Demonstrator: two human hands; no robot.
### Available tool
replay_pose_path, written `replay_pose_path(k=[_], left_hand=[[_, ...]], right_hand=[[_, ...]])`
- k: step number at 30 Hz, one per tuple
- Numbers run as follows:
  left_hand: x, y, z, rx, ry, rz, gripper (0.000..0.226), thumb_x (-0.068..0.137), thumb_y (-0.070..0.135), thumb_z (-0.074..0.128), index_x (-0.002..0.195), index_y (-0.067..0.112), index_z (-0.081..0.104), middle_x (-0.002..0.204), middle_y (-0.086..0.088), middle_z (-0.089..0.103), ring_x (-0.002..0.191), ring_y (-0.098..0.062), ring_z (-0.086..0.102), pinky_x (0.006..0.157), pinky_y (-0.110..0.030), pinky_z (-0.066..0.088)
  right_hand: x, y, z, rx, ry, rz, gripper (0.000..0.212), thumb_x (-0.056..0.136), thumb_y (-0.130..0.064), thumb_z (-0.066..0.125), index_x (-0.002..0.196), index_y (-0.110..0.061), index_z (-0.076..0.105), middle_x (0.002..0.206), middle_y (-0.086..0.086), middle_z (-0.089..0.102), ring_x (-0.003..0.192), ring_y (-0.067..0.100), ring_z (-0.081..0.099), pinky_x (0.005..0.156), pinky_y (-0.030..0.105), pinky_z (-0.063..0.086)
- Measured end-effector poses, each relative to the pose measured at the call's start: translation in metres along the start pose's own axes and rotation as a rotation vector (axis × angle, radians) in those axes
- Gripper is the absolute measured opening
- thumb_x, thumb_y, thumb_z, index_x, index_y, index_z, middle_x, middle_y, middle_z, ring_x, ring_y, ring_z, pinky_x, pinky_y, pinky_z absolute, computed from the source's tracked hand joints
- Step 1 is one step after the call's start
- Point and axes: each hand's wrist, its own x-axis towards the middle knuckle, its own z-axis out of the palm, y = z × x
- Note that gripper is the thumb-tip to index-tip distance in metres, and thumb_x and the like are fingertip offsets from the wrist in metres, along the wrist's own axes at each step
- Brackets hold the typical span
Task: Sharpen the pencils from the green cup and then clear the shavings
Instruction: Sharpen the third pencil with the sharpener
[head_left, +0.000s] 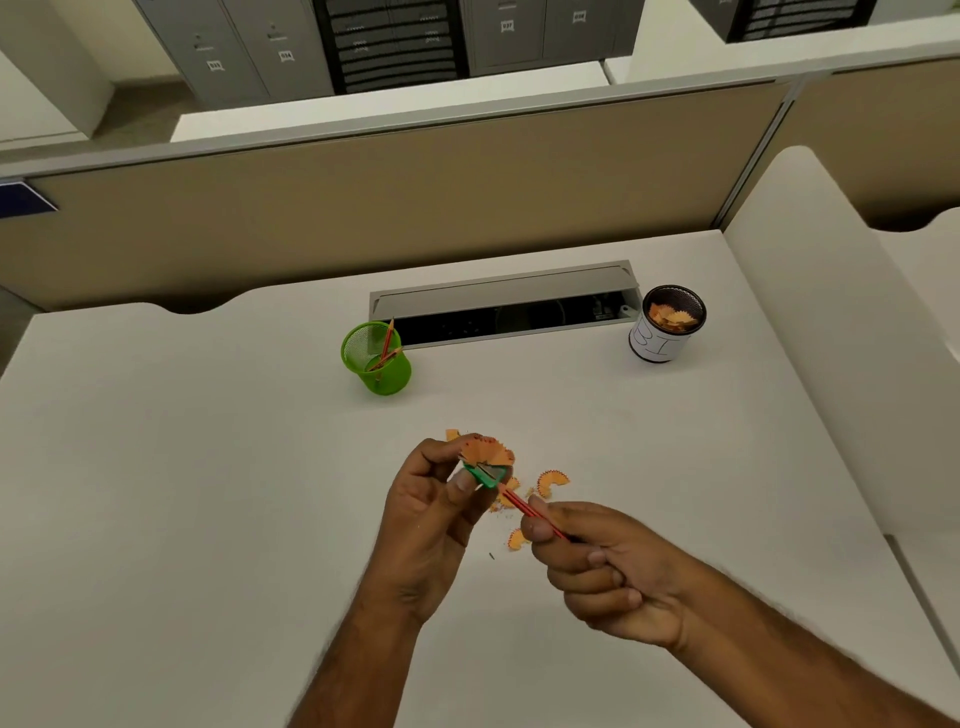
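Note:
My left hand (434, 512) pinches a small green sharpener (485, 475) above the white desk (208, 467). A curled orange shaving (488, 451) fans out of its blade. My right hand (602, 566) grips a red pencil (524, 506) whose tip sits inside the sharpener. Loose orange shavings (551, 480) lie on the desk under and just right of the hands. The green mesh cup (376, 358) stands farther back to the left, with two pencils (387, 345) leaning in it.
A black mesh cup with a white label (667, 325) stands at the back right and holds shavings. An open cable tray (504, 306) runs along the desk's back edge. A beige partition (415, 197) rises behind, and a white divider (831, 332) borders the right side.

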Motion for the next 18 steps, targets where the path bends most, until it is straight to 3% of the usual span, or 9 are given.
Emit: replay_pose_path(k=[3, 5, 8, 11, 14, 18], left_hand=[[0.006, 0.004, -0.003, -0.020, 0.058, 0.057, 0.045, 0.061, 0.035, 0.098, 0.097, 0.019, 0.076, 0.112, -0.011, 0.077, 0.108, -0.028, 0.075, 0.089, -0.033, 0.061], [0.008, 0.008, -0.007, 0.042, 0.123, 0.099, 0.040, 0.068, 0.034, 0.093, 0.102, 0.020, 0.076, 0.117, -0.011, 0.076, 0.114, -0.029, 0.072, 0.095, -0.039, 0.060], [0.008, 0.011, -0.015, 0.418, 0.169, 0.171, 0.022, 0.089, 0.015, 0.072, 0.110, 0.021, 0.074, 0.119, -0.005, 0.076, 0.117, -0.024, 0.071, 0.100, -0.039, 0.057], [0.013, 0.006, -0.023, 0.869, 0.116, 0.265, 0.030, 0.096, 0.000, 0.065, 0.115, 0.020, 0.075, 0.117, 0.007, 0.075, 0.116, -0.014, 0.069, 0.099, -0.032, 0.058], [0.016, 0.001, -0.030, 1.205, -0.026, 0.368, 0.033, 0.097, 0.005, 0.066, 0.120, 0.028, 0.074, 0.123, 0.018, 0.068, 0.123, -0.009, 0.063, 0.104, -0.025, 0.052], [0.017, -0.001, -0.033, 1.446, -0.116, 0.435, 0.032, 0.098, 0.012, 0.066, 0.124, 0.031, 0.071, 0.125, 0.017, 0.064, 0.124, -0.009, 0.058, 0.104, -0.029, 0.050]], right_hand=[[0.000, 0.006, -0.005, -0.021, -0.008, -0.027, 0.030, 0.083, -0.029, 0.087, 0.090, -0.007, 0.068, 0.054, -0.002, 0.040, 0.032, 0.003, 0.035, 0.028, 0.016, 0.029], [-0.001, 0.006, -0.007, -0.103, 0.032, -0.071, 0.033, 0.086, -0.034, 0.085, 0.092, -0.006, 0.068, 0.055, -0.001, 0.041, 0.032, 0.004, 0.036, 0.029, 0.016, 0.031], [-0.003, 0.005, -0.011, -0.163, 0.073, -0.114, 0.035, 0.087, -0.036, 0.083, 0.094, -0.005, 0.069, 0.056, 0.000, 0.043, 0.033, 0.005, 0.037, 0.031, 0.017, 0.031], [-0.004, 0.003, -0.014, -0.189, 0.102, -0.145, 0.029, 0.094, -0.032, 0.076, 0.096, -0.005, 0.068, 0.058, 0.002, 0.043, 0.035, 0.006, 0.037, 0.032, 0.018, 0.032], [-0.005, 0.001, -0.016, -0.242, 0.151, -0.168, 0.023, 0.101, -0.027, 0.063, 0.094, -0.006, 0.067, 0.061, 0.003, 0.040, 0.036, 0.006, 0.034, 0.033, 0.019, 0.030], [-0.005, -0.002, -0.017, -0.305, 0.173, -0.196, 0.020, 0.101, -0.025, 0.061, 0.093, -0.007, 0.066, 0.063, 0.005, 0.039, 0.038, 0.007, 0.033, 0.035, 0.019, 0.032]])
